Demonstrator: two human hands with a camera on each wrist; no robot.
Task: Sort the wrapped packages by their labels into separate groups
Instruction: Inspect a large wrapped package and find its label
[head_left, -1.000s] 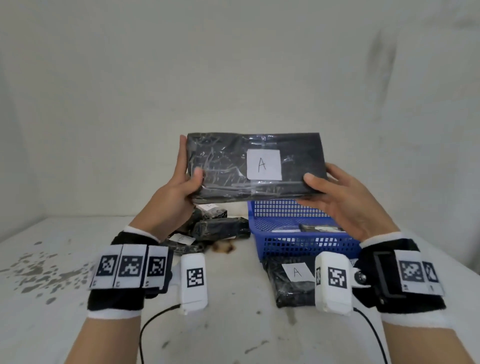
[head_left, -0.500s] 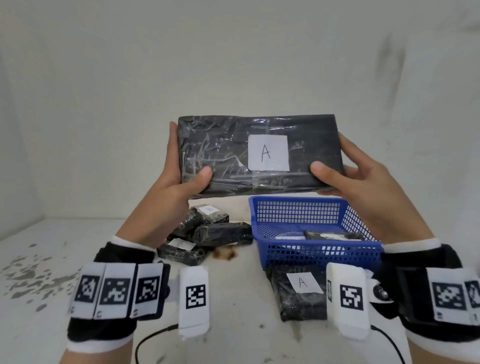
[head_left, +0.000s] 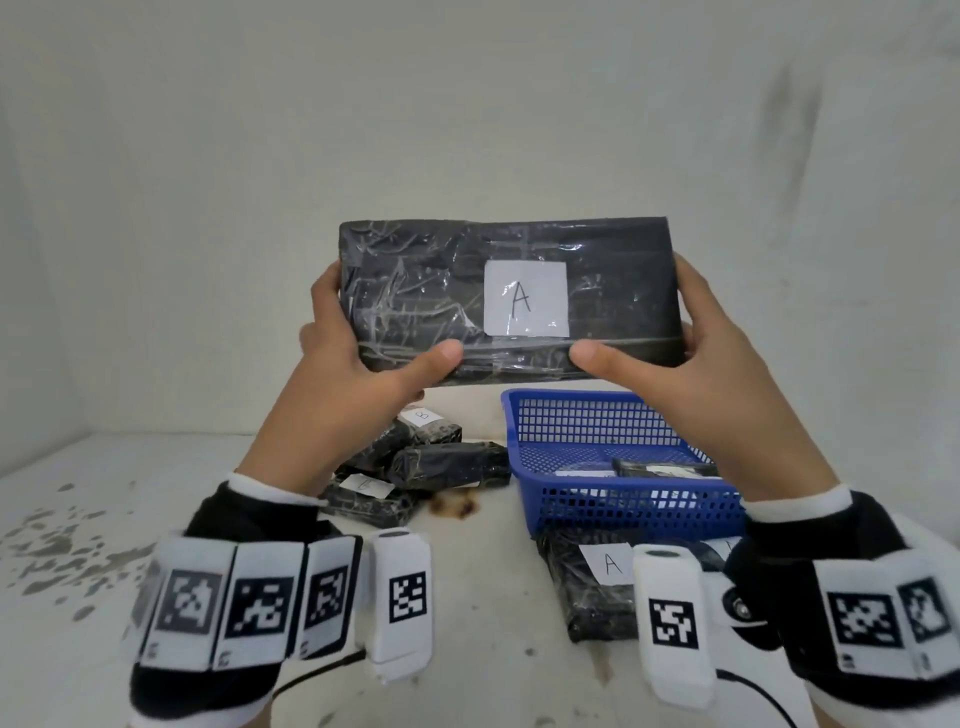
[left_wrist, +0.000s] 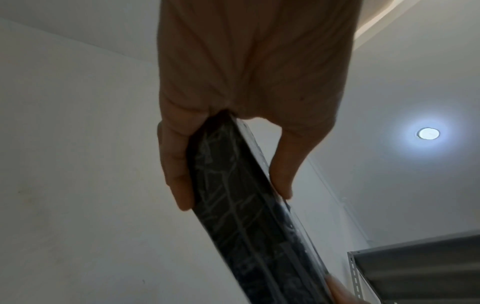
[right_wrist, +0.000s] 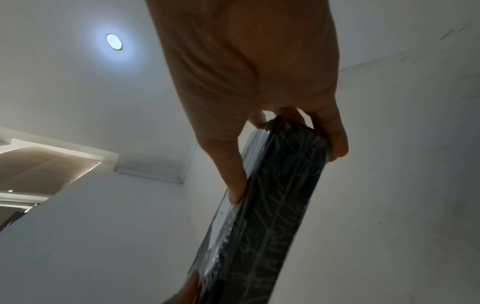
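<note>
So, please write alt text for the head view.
Left hand and right hand hold up a black wrapped package labelled A above a white table, with a blue basket and more packages below.

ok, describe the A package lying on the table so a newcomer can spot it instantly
Start at the blue basket on the right of the white table. Just in front of its near wall lies a flat black wrapped package, partly hidden by the right wrist gear. Its white label reads A; the black bundles left of the basket are smaller, one marked B, and the other A package is held up in both hands.
</note>
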